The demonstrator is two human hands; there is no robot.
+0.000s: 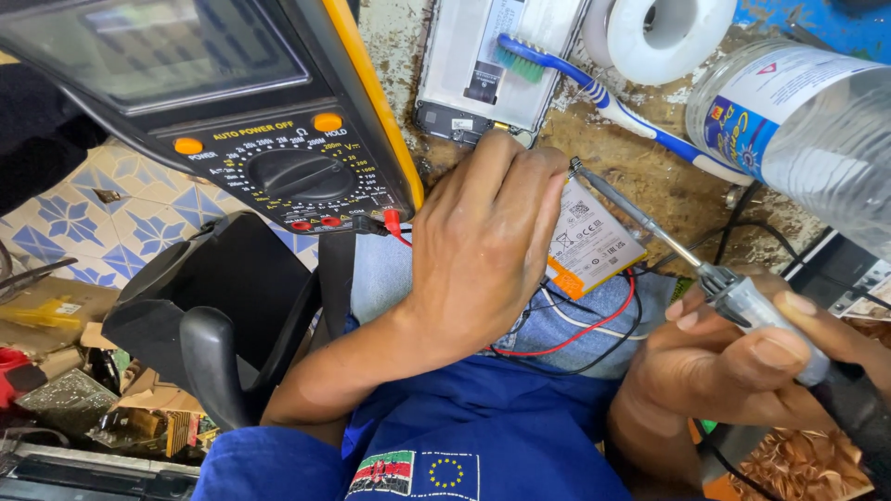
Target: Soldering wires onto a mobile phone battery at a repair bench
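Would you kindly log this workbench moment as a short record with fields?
Left hand: pressed palm-down on a white phone battery.
Right hand: grip closed on a soldering iron, tip near the battery's top edge.
Wires: red, black and white, below the battery.
Nearby: yellow multimeter, opened phone, blue toothbrush, clear bottle.

Yellow-black multimeter [232, 102] upper left; blue toothbrush [603, 97] across opened phone [487, 65]; clear bottle [807, 121]; white tape roll [664, 32].

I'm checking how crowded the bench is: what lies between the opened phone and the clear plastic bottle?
In the head view, a blue-and-white toothbrush stretches from the opened phone toward the clear plastic bottle, with a white tape roll just above it.
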